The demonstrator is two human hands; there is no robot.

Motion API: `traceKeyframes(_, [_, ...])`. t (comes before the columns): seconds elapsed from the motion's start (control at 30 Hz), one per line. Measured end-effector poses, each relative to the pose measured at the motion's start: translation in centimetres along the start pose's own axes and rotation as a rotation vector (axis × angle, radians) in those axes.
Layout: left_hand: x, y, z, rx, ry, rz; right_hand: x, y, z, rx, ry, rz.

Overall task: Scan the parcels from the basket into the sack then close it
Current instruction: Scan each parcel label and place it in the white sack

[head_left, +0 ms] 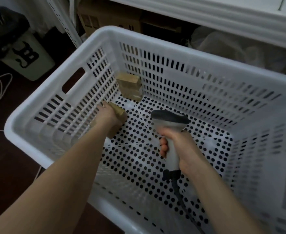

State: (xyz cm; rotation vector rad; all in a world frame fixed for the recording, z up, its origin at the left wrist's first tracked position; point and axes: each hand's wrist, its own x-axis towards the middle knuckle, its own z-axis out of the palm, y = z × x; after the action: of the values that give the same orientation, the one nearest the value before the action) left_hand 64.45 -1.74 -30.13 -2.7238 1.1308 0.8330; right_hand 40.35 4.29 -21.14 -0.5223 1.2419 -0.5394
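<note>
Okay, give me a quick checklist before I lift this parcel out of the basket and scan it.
1. Left hand on near parcel: ok.
2. Firm grip on it: cannot tell, fingers hidden.
3. Scanner gripped by right hand: ok.
4. Barcode facing the scanner: cannot tell, no label visible.
5. Sack open within reach: cannot tell, not clearly in view.
6. Basket emptied: not ok, far parcel stands in the corner.
</note>
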Motion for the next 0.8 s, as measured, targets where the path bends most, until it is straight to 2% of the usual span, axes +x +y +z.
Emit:
traceKeyframes(0.13, [-0.9, 0.3, 1.3, 0.216, -0.021, 0.113, -0.2, 0.0, -0.2, 0.033, 0.017, 0.010])
traceKeyframes(0.2, [-2.0, 1.1, 1.7, 0.228, -0.006, 0.181, -0.9, -0.4, -0.4, 0.072, 0.038, 0.000])
traceKeyframes(0.5, [-13.9, 7.2, -3.1, -0.068, 0.055, 0.743, -11.5, -4.6, -2.7, 0.252, 0.130, -0.210])
traceKeyframes(0.67, [-24.1, 8.8, -8.4, -0.239, 0.204, 1.008, -21.7, -5.9, -5.4, 0.291, 0.153, -0.389])
traceKeyframes(0.8, [-32.3, 8.6, -11.2, -0.290, 0.346, 1.143, -29.8, -6.4, -8.7, 0.347, 0.250, -0.556])
